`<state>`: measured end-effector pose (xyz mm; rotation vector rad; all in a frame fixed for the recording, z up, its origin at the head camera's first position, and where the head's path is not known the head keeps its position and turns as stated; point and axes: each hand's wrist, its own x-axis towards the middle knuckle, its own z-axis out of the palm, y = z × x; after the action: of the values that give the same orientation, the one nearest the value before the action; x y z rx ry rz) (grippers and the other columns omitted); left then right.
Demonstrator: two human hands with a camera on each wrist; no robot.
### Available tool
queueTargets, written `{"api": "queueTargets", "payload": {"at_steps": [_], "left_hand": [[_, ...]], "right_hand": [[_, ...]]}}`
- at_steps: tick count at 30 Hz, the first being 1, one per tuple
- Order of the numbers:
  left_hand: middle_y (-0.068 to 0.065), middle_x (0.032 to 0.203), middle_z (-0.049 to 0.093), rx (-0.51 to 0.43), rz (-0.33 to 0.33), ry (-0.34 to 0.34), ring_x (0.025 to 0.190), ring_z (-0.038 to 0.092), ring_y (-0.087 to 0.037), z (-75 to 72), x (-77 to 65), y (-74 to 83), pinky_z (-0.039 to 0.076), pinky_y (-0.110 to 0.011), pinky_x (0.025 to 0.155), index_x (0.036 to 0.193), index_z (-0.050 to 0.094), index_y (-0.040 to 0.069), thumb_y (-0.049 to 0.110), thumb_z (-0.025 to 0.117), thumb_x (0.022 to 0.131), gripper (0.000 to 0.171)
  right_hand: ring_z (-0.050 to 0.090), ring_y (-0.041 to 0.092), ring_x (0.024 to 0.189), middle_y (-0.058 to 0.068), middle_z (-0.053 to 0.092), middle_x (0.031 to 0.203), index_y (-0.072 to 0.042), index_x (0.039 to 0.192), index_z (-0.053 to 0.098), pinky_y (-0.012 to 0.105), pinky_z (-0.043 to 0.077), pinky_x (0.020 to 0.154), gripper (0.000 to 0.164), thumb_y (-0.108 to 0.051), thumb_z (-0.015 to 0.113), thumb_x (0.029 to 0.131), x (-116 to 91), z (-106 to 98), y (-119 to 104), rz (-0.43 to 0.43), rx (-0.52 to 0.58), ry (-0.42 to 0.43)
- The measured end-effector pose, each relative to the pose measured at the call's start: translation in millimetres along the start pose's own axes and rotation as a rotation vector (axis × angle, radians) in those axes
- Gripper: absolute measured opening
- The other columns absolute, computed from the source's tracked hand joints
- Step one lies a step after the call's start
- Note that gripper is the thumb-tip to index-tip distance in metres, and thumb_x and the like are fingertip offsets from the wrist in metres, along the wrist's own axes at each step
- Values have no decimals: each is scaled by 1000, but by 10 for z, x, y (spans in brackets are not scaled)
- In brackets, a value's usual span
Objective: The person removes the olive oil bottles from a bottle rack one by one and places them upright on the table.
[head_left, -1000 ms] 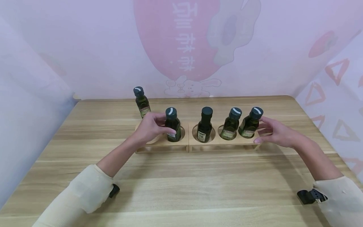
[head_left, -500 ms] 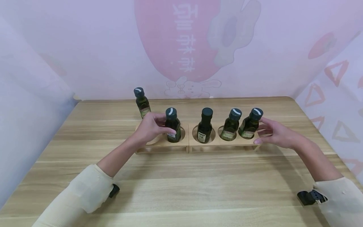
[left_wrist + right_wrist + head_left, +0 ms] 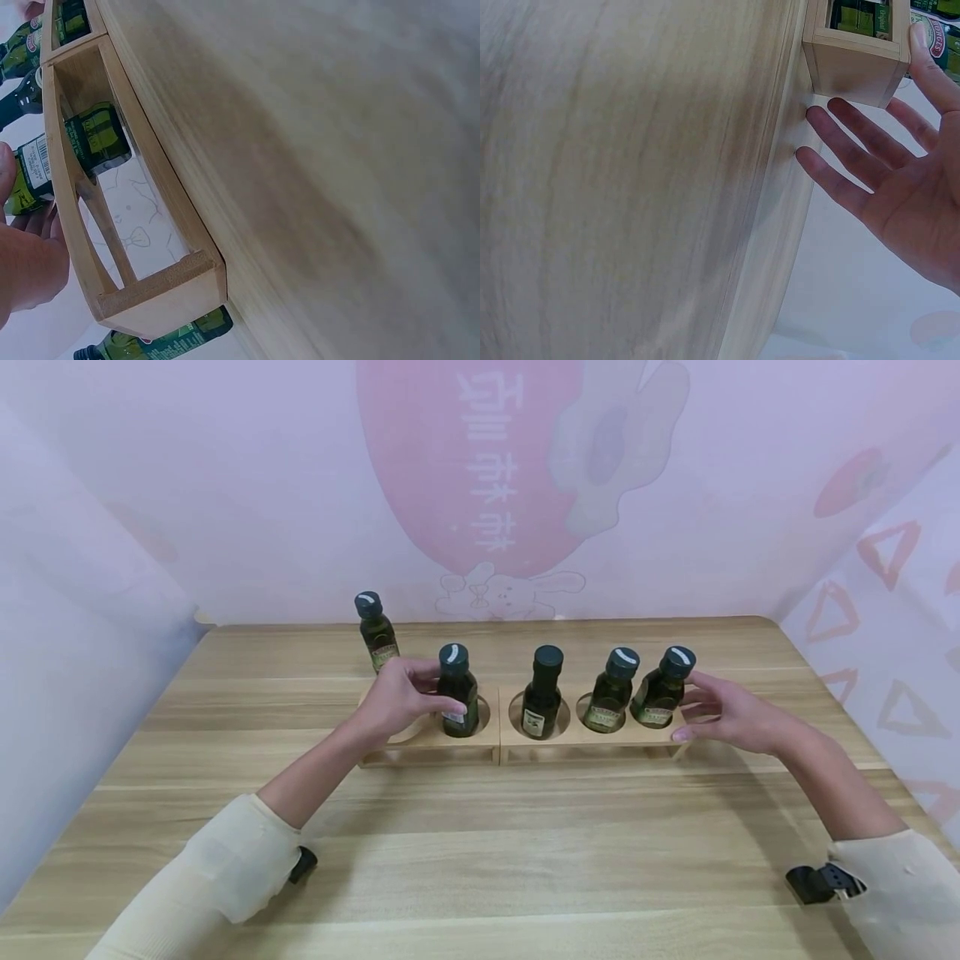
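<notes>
Two light wooden racks with round holes stand end to end, the left rack (image 3: 480,747) and the right rack (image 3: 570,743). My left hand (image 3: 397,697) grips a dark green olive oil bottle (image 3: 459,693) seated in a hole of the left rack; in the left wrist view the bottle's lower part (image 3: 101,142) shows inside the frame. Three more bottles fill the right rack: a slim-necked bottle (image 3: 542,693), a labelled bottle (image 3: 611,691) and the end bottle (image 3: 663,687). Beside that end, my right hand (image 3: 907,180) has its fingers spread, thumb at the rack's corner.
Behind the left rack stands another green bottle (image 3: 377,631), partly hidden by my left hand. The wooden table (image 3: 525,852) reaches back to a printed cloth backdrop (image 3: 300,485). Black wrist devices (image 3: 813,883) hang by both sleeves.
</notes>
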<state>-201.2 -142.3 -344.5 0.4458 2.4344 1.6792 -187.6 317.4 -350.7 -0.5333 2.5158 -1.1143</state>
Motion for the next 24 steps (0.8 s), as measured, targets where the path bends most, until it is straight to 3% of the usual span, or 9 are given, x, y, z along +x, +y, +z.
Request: {"api": "queueTargets", "payload": {"at_steps": [6,17,24], "left_hand": [[-15,116,76,-44,-42,29,105,75,-26,1,2,24,60,-25,88,126,73,0,3,90,80,50],[-17,115,76,-76,-13,53,103,76,-27,-35,16,77,61,-28,88,124,73,-3,1,90,78,49],[-15,112,77,-25,16,76,97,77,-25,-84,21,127,60,-25,87,124,74,0,5,92,78,50]], "right_hand": [[55,57,126,40,53,138,9,156,27,60,52,101,82,-6,77,93,13,9,11,-11,0,3],[55,57,126,42,52,139,10,156,25,59,53,101,83,-5,77,94,7,3,30,-10,-9,1],[56,57,125,42,53,138,10,156,26,60,52,101,81,-4,77,93,14,5,29,-13,-8,5]]}}
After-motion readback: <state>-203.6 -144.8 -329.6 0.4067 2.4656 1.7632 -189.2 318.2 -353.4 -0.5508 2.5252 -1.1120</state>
